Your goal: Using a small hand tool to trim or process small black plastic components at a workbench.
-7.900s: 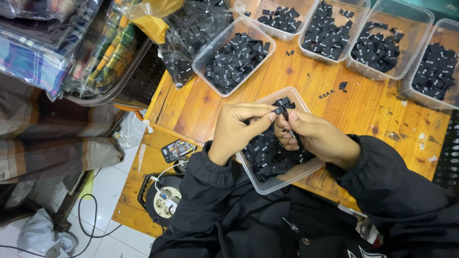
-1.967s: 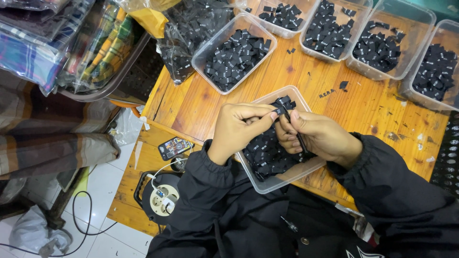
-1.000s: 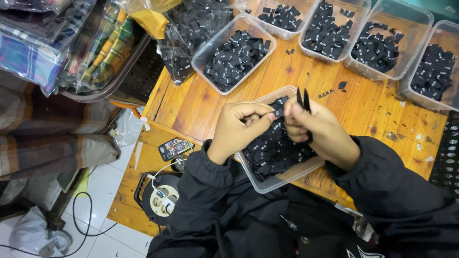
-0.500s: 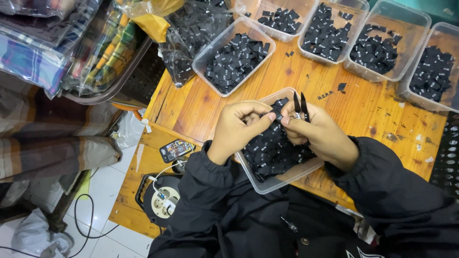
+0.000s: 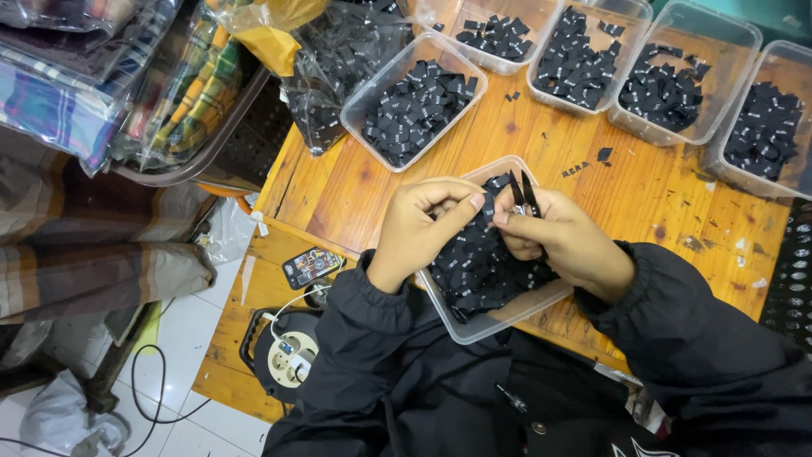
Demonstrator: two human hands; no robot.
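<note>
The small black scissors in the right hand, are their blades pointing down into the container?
No, the small black scissors point up, away from the person.

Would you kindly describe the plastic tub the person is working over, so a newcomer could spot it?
On the orange wooden table, look at the near edge. The clear rectangular plastic tub of small black labels overhangs that edge beneath both hands, set apart from the row of similar tubs farther back.

We are seeing bare wooden tabletop [image 5: 355, 182] lying open in the middle-left of the frame, between the near tub [image 5: 499, 315] and the tub of black labels [image 5: 414, 101] above it. Across the top right, four more tubs [image 5: 660, 80] are crowding the far edge. A plastic bag [image 5: 334, 68] is blocking the upper-left corner.
</note>
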